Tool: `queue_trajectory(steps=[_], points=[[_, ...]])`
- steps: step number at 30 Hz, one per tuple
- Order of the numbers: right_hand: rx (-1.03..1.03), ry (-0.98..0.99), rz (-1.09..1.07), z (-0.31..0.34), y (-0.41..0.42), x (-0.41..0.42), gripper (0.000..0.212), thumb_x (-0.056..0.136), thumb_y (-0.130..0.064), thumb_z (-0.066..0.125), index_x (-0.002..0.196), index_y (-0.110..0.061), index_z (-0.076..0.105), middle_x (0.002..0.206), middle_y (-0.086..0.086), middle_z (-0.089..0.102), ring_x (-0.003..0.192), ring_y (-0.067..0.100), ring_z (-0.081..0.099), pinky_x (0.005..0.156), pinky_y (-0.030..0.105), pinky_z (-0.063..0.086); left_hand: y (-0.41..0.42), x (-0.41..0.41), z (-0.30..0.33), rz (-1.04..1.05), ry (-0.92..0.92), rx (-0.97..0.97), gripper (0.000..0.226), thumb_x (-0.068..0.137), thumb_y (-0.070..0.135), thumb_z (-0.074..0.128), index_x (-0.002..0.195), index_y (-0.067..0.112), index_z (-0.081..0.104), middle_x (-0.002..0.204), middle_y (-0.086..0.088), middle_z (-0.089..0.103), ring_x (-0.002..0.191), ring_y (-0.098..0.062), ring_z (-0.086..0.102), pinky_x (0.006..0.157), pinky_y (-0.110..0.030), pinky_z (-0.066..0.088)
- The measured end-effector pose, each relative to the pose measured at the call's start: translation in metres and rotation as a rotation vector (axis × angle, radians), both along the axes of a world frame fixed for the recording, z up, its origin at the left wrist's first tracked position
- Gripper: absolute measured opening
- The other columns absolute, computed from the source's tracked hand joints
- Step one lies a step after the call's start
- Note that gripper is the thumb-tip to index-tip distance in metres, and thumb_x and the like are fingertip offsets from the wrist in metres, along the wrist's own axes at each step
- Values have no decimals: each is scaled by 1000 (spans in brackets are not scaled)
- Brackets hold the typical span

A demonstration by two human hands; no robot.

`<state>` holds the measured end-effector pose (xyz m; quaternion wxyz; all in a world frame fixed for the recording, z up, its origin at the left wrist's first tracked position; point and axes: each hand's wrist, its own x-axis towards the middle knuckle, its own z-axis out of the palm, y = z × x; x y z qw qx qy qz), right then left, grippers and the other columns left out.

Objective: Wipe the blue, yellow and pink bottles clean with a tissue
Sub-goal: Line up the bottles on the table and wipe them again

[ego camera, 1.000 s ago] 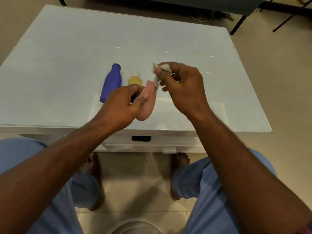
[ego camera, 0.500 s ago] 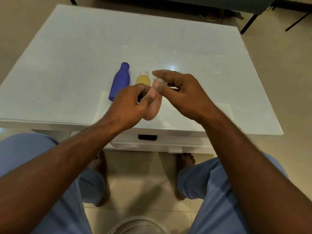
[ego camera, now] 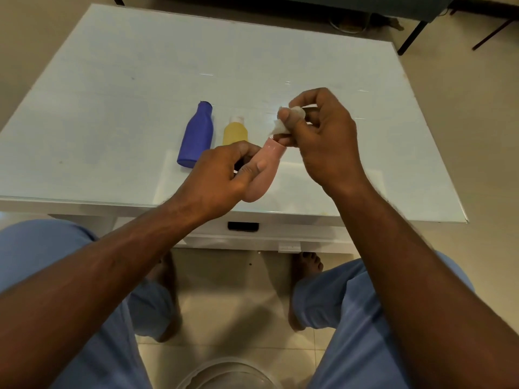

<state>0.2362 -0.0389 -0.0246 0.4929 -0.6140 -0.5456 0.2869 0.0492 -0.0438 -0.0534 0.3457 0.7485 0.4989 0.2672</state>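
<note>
Right hand (ego camera: 323, 136) has lifted off the pink bottle (ego camera: 264, 171) since half a second ago; it pinches a wadded white tissue (ego camera: 282, 126) just above the bottle's neck. Likely a stroke on the neck finished, or a re-fold before another. Left hand (ego camera: 222, 178) grips the pink bottle's body, held tilted over the bench (ego camera: 112, 80) near its front edge. Pink bottle looks glossy and capless. Blue bottle (ego camera: 196, 136) and yellow bottle (ego camera: 235, 133) lie on the bench just behind the left hand, untouched.
</note>
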Motion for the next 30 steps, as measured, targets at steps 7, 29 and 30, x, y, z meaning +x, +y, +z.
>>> queue_trajectory(steps=[7,29,30], points=[[-74,-201,143,2,-6,-8,19,101,-26,68,112,-21,82,106,-12,80,100,0,72,85,13,55,3,-1,-1,62,2,-16,35,99,44,53,125,21,63,109,7,66,96,-12,63,77,-24,55],[-168,-17,16,-5,-4,-4,20,103,-16,61,113,-20,78,105,-3,78,89,6,77,90,34,64,7,0,1,215,-254,-219,42,100,41,52,137,21,56,121,9,61,105,-11,64,86,-28,57],[-202,36,31,-3,-5,-3,19,104,-15,60,112,-17,78,103,2,78,87,10,77,85,32,65,9,-2,2,242,-305,-250,42,100,39,52,138,20,55,123,9,62,107,-11,65,89,-31,58]])
